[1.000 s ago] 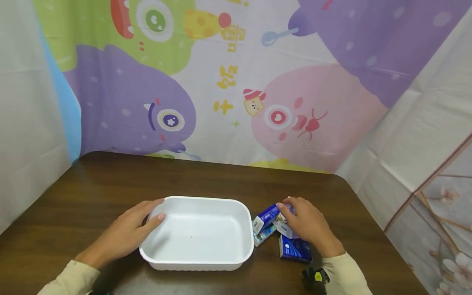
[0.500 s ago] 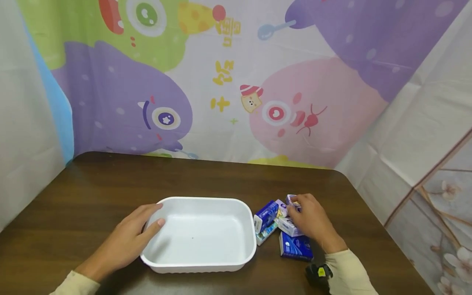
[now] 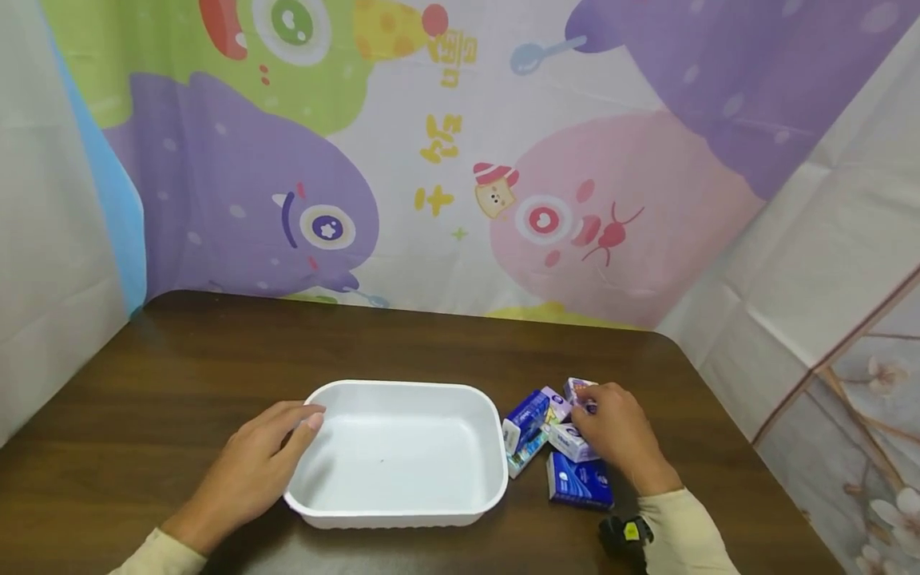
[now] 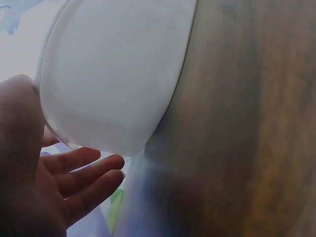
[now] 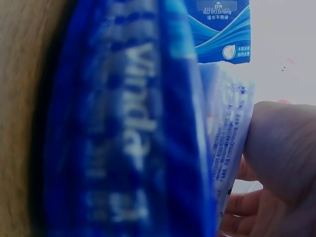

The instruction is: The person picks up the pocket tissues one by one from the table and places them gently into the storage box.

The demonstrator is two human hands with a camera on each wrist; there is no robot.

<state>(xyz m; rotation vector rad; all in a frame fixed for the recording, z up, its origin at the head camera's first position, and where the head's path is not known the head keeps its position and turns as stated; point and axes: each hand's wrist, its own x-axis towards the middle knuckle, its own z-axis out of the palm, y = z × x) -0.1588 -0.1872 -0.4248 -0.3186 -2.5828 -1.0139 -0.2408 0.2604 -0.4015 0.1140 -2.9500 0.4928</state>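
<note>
A white plastic basin (image 3: 398, 459) stands on the table. At its left end my left hand (image 3: 247, 467) rests with thumb and index finger at the rim; in the left wrist view the other fingers (image 4: 91, 190) stretch loosely beside the basin wall (image 4: 116, 74). To the basin's right, my right hand (image 3: 621, 431) pinches a small purple-and-white tissue pack (image 3: 577, 389), partly hidden by the fingers. Just below that hand lies a white tissue pack (image 3: 570, 443), its printed side (image 5: 229, 133) close to the thumb in the right wrist view.
A dark blue tissue pack (image 3: 578, 481), large and blurred in the right wrist view, lies nearest me. Another blue pack (image 3: 527, 419) leans over further colourful packs (image 3: 529, 453) beside the basin. A cartoon-printed curtain (image 3: 431, 160) hangs behind the brown table (image 3: 402, 343).
The white tissue pack under my right hand was tilted up a second ago and now lies flatter. My right fingers have shifted to the pack beyond it. The left hand stays at the basin.
</note>
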